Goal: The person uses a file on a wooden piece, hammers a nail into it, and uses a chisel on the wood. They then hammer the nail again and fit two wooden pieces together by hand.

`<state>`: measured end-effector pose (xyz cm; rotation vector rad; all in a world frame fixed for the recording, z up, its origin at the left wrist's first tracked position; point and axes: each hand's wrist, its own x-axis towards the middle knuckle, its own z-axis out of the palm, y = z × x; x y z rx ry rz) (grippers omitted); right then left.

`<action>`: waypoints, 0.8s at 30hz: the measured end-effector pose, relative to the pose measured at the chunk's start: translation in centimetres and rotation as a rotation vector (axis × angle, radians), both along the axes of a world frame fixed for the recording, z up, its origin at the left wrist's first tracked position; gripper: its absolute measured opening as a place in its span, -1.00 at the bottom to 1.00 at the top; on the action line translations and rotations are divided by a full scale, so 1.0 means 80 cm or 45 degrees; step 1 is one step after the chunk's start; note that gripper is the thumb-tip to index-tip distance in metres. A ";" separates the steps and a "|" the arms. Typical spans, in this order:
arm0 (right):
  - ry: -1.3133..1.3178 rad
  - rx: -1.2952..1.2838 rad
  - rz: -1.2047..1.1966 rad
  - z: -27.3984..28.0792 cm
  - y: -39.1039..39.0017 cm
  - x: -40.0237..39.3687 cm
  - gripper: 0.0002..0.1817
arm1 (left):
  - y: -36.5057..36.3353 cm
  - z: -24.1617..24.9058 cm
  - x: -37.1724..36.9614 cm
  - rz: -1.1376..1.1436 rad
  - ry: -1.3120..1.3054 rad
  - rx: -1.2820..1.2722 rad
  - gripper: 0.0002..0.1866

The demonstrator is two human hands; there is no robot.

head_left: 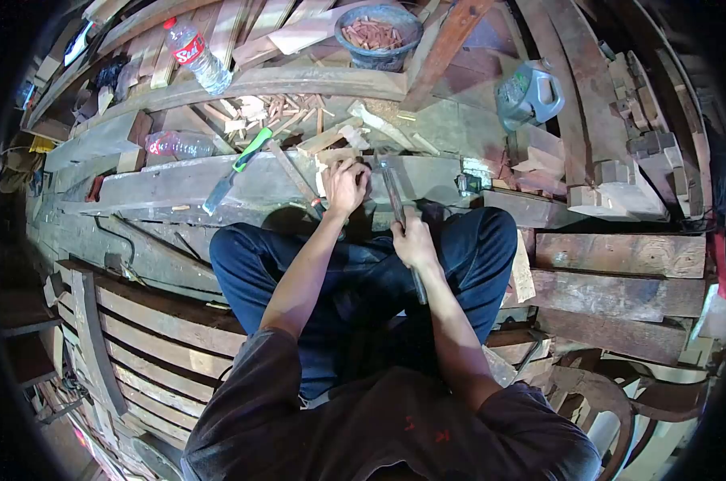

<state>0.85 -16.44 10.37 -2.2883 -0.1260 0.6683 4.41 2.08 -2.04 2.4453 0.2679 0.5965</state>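
Note:
My right hand (413, 242) is wrapped round the handle of a hammer (393, 191), whose head end lies over the grey wooden beam (443, 172). Left of it, my left hand (346, 186) rests on the beam with its fingers bent and pressed together; what they hold is hidden. Pale wood pieces (328, 158) show just behind that hand. A tool with a long wooden shaft (293, 171) lies across the beam beside my left wrist. Farther left is a saw with a green handle (253, 150), its blade pointing toward me.
Beyond the beam lie wood scraps (279, 108), a bucket of small wood pieces (379, 36) and a water bottle (198, 58). A second bottle (178, 144) lies at left. At right are a jug (529, 94), a small black object (468, 183) and stacked planks (619, 252).

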 end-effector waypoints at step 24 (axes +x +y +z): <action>-0.664 0.183 0.073 -0.044 -0.014 0.001 -0.78 | -0.002 -0.003 -0.005 0.009 -0.010 -0.013 -0.90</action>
